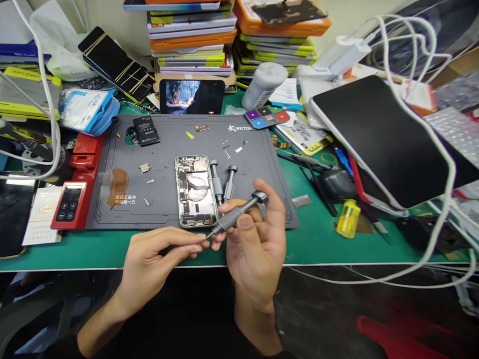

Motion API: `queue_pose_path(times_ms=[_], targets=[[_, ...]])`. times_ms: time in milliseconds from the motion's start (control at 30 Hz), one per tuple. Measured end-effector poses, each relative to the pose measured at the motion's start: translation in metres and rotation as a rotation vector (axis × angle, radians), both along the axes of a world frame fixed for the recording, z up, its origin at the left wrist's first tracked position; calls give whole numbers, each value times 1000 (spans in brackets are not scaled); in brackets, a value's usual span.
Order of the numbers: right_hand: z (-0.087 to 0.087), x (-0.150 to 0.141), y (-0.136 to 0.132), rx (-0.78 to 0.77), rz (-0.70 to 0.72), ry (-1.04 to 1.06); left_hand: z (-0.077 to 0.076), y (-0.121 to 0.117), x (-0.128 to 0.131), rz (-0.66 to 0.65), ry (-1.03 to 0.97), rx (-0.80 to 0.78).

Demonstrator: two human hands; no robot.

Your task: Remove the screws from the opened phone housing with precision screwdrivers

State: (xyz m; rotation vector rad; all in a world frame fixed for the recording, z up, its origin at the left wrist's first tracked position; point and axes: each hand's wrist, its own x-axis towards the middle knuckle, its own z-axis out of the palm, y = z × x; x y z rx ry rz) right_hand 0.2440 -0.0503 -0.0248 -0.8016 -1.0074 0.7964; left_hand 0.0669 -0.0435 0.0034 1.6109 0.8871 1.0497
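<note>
My right hand (254,244) holds a grey precision screwdriver (236,215) by its handle, tilted so the tip points down and left. The thumb and fingers of my left hand (160,259) pinch together at the screwdriver's tip. Whether a small part sits between those fingertips is hidden. Just beyond my hands an opened phone (196,192) lies on the grey work mat (164,134), its inner boards bare. Close to its right edge lie a second grey screwdriver (216,179) and a third one (229,182).
A black phone battery (146,131), a small metal part (144,168) and tiny pieces lie on the mat. Behind it a phone (191,96) displays a picture. A red device (71,202) stands left; a large black tablet (374,139) and white cables (441,219) crowd the right.
</note>
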Motion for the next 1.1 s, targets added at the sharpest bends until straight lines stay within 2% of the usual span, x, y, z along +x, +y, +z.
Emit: queue_pose_path(times_ms=[167, 233, 300, 400, 433, 467, 533, 667, 967, 1100], targets=[[0, 2, 1, -7, 19, -4, 0, 2, 0, -19, 25, 11], [2, 4, 1, 4, -21, -35, 1, 3, 0, -6, 65, 10], [4, 9, 1, 72, -194, -129, 2, 4, 0, 3, 101, -33], [4, 23, 0, 274, -615, -459, 1, 4, -2, -25, 68, -138], [4, 28, 0, 338, -690, -617, 0, 4, -4, -31, 30, -173], [3, 32, 1, 397, -707, -752, -1, 4, -5, -32, -13, -206], [0, 37, 3, 446, -623, -897, -3, 3, -8, -28, -80, -255], [-4, 31, 8, 464, -515, -825, -5, 3, -9, -47, -70, -269], [-11, 31, 4, 316, -403, -798, -2, 2, -9, -59, 21, -237], [-11, 32, 3, 302, -410, -814, -2, 2, -8, -63, 34, -227]])
